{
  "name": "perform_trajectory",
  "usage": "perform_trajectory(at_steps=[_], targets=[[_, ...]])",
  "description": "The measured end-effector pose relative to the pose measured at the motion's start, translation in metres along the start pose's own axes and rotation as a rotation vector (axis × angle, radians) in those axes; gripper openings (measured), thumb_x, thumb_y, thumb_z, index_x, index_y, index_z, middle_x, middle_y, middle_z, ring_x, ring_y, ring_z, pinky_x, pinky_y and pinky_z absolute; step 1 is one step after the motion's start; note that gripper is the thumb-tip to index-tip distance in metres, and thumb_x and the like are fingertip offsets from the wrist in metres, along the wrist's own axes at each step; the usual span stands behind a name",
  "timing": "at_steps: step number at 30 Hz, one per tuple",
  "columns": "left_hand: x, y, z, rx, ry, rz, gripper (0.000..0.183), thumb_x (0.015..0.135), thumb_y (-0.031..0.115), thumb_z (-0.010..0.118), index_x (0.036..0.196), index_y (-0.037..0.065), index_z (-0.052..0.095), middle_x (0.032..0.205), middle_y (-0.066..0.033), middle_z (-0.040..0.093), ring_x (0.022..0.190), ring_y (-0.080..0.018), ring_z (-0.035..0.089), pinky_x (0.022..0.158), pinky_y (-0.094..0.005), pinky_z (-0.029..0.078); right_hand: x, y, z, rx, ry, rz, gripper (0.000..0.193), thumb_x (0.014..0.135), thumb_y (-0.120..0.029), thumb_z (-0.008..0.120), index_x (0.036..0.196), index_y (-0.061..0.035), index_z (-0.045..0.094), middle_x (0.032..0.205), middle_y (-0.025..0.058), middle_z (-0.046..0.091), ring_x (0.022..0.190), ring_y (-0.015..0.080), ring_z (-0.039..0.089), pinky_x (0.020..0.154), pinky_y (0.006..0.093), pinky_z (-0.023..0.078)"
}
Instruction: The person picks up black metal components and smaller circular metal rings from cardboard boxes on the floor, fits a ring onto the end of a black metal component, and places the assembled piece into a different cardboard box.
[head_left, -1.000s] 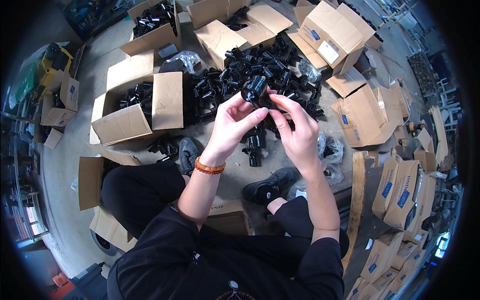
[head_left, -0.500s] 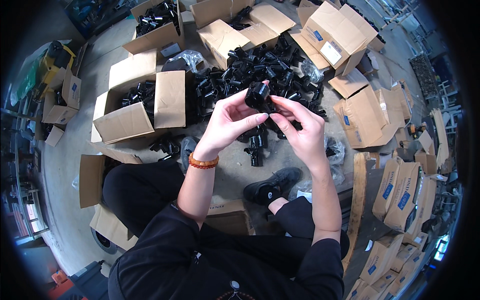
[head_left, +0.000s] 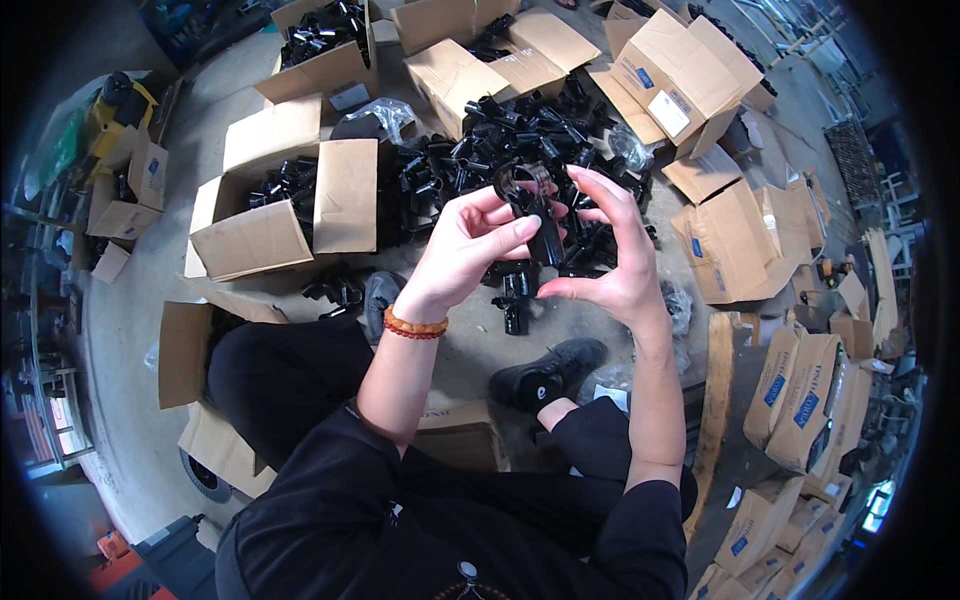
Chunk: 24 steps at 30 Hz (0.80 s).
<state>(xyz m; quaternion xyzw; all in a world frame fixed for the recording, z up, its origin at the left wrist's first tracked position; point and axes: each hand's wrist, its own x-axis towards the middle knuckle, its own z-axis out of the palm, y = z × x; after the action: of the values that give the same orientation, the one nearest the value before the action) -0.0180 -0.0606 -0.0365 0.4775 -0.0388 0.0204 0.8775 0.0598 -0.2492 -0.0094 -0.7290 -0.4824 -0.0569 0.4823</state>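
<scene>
two short black sleeves sit closest, the left sleeve (head_left: 330, 450) around 7 o'clock and the right sleeve (head_left: 640, 530) at 5, with 12 being straight ahead. a flattish cardboard box (head_left: 455, 440) is down at 6. black shoes rest on the floor, the left shoe (head_left: 382, 298) at 9 and the right shoe (head_left: 550, 372) between 4 and 5. orange beaded bracelet (head_left: 415, 326) on the left wrist btw.

so the black part (head_left: 547, 240) is up between the hands, about 1 o'clock, ring end tipped toward 12. left hand (head_left: 460, 245) is pinching it, thumb on the near side, fingers wrapped behind. right hand (head_left: 630, 270) is just beside it at 2, thumb and fingers spread wide in a c shape, looks clear of it but i can't really tell at the fingertips.

past that, a big heap of black parts (head_left: 450, 165) covers the floor at 12. open box of parts (head_left: 345, 195) at 10, taped cartons (head_left: 795, 390) between 3 and 4, tilted carton (head_left: 690, 75) between 1 and 2. furthest out, some yellow equipment (head_left: 125, 115) at 10.
</scene>
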Motion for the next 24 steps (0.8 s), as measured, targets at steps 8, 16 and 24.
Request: perform_trajectory(at_steps=[8,16,24], targets=[[-0.003,-0.006,0.003,0.063,-0.176,-0.164,0.041,0.087,0.006,0.069,0.126,0.0,0.059,0.105,-0.0038,0.068,0.089,-0.0026,0.06,0.078,-0.0208,0.049,0.004,-0.023,-0.002,-0.007,-0.145,0.026,0.104,0.054,-0.024,0.091,0.141,-0.0049,0.038,0.139,0.0125,0.049,0.124,0.0298,0.052,0.101,0.0393,0.047],[-0.005,0.0,0.003,0.143,-0.228,-0.212,0.04,0.085,0.01,0.073,0.122,-0.001,0.061,0.095,-0.0009,0.069,0.08,-0.0004,0.058,0.073,-0.0184,0.048,0.003,-0.027,-0.004,-0.054,-0.154,-0.026,0.094,0.053,-0.02,0.089,0.135,-0.0029,0.046,0.129,0.0137,0.056,0.116,0.03,0.057,0.098,0.0378,0.05],[-0.006,0.001,0.005,0.139,-0.221,-0.222,0.037,0.088,0.011,0.071,0.121,-0.001,0.06,0.089,-0.0018,0.07,0.08,-0.0018,0.061,0.071,-0.0196,0.049,0.001,-0.028,-0.002,-0.092,-0.158,0.001,0.094,0.053,-0.02,0.087,0.135,-0.0028,0.046,0.126,0.0135,0.057,0.112,0.0297,0.058,0.098,0.0379,0.049]])
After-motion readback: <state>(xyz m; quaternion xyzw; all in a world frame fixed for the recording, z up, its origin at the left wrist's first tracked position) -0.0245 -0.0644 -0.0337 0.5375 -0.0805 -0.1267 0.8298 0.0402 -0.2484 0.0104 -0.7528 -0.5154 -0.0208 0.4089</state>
